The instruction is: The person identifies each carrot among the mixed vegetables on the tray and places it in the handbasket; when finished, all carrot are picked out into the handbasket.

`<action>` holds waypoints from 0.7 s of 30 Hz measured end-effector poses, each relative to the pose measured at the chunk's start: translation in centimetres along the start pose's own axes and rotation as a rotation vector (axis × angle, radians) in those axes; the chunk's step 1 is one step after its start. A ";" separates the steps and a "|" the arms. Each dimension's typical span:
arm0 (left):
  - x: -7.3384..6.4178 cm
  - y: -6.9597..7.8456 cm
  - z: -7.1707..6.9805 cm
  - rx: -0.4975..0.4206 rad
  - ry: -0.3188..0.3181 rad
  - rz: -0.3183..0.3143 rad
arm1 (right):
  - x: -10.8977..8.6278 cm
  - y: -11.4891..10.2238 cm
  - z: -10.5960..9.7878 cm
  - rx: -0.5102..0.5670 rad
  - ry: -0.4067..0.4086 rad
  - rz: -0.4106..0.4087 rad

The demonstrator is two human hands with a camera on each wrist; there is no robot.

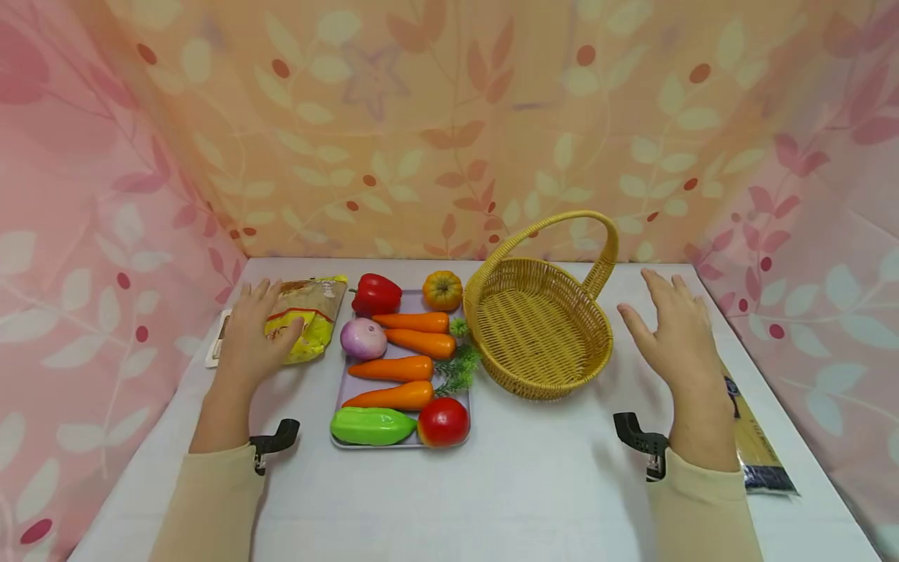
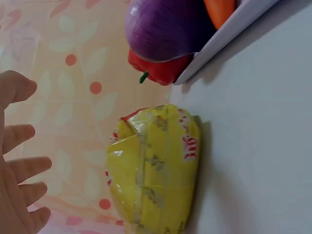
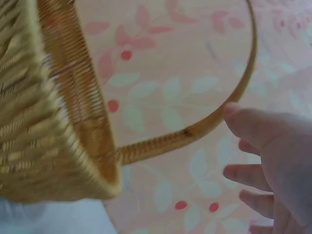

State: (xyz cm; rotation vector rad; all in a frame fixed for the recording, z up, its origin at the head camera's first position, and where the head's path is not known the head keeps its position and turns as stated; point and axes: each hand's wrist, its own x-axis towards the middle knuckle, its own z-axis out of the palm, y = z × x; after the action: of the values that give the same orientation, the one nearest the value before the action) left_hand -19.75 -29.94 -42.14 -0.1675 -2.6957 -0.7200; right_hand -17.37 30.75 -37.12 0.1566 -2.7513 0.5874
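My left hand [image 1: 254,337] is held with spread fingers above a yellow and clear plastic bag [image 1: 309,316] of brown contents, gripping nothing. The left wrist view shows that bag [image 2: 156,170] apart from the fingers [image 2: 29,168]. To the right of the wicker basket [image 1: 539,332], my right hand [image 1: 676,336] hovers, fingers loosely extended and holding nothing. In the right wrist view its thumb overlaps the basket's handle [image 3: 170,139]; the head view shows a gap between them. The basket has only its woven bottom showing inside.
Between bag and basket, a lilac tray [image 1: 413,300] bears several carrots [image 1: 400,368], a red pepper [image 1: 377,294], purple onion [image 1: 364,339], small pumpkin [image 1: 442,290], green vegetable [image 1: 372,426] and red tomato-like item [image 1: 443,422]. A flat package [image 1: 758,449] lies beneath the right forearm. Floral cloth [image 1: 421,140] surrounds the table.
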 end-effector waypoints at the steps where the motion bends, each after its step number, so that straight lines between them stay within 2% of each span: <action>1: -0.2 0.0 0.1 -0.022 -0.005 -0.003 | -0.1 -0.4 -0.3 0.016 0.001 -0.011; 5: -1.0 0.1 0.8 -0.126 0.029 0.008 | -0.8 -2.3 -1.6 0.080 0.017 -0.039; 10: -2.0 0.1 1.8 -0.264 0.117 0.072 | -1.9 -5.1 -2.6 0.188 0.080 -0.107; 16: -3.0 -0.2 3.6 -0.377 0.199 0.130 | -2.7 -8.4 -2.4 0.316 0.069 -0.311; 21: -3.9 -0.4 5.3 -0.442 0.179 0.154 | -2.9 -10.7 -2.0 0.411 0.014 -0.450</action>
State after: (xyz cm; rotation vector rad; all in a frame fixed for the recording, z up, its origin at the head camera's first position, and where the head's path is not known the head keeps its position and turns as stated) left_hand -17.78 -27.70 -47.99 -0.3928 -2.2925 -1.2082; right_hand -12.27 21.97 -32.34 0.8326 -2.4230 0.9980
